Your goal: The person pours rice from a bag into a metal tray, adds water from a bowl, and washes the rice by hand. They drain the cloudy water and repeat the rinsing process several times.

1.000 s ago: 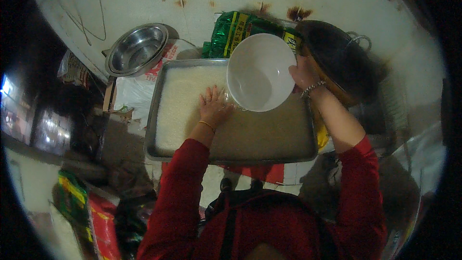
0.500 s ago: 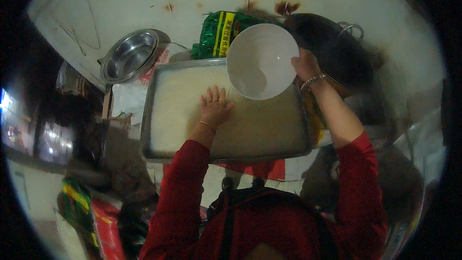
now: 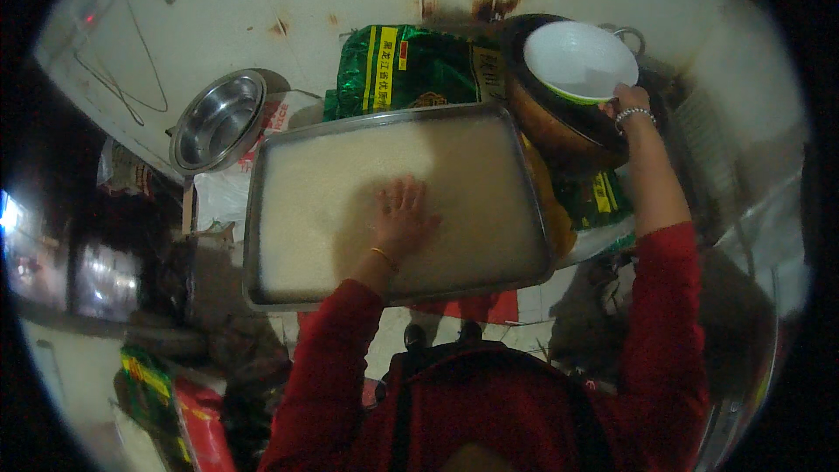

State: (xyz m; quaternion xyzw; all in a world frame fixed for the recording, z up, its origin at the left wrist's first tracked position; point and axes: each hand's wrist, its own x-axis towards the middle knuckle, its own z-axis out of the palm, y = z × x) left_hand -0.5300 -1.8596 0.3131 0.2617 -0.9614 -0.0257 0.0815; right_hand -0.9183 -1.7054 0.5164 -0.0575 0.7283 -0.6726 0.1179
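Observation:
A wide metal tray [image 3: 251,236] is spread with pale grains that look like rice [image 3: 306,175]. My left hand [image 3: 404,220] lies palm down over the middle of the grains, its fingers spread and holding nothing. Off to the right, my right hand [image 3: 627,105] grips the rim of a bowl [image 3: 581,59], white inside with green on the outside. The bowl is tilted over the dark wok [image 3: 559,122], its inside facing me, and looks empty. Whatever lies in the wok is hidden behind the bowl.
Behind the tray rests a green and yellow sack [image 3: 411,70]. A steel basin [image 3: 218,121] sits at the back left on a white bag [image 3: 223,197]. Another green bag [image 3: 594,201] lies right of the tray. Red and green packages [image 3: 188,402] are at the lower left.
My right hand has carried the bowl right, from above the tray to over the wok. My left hand has shifted slightly right and nearer, still on the grains.

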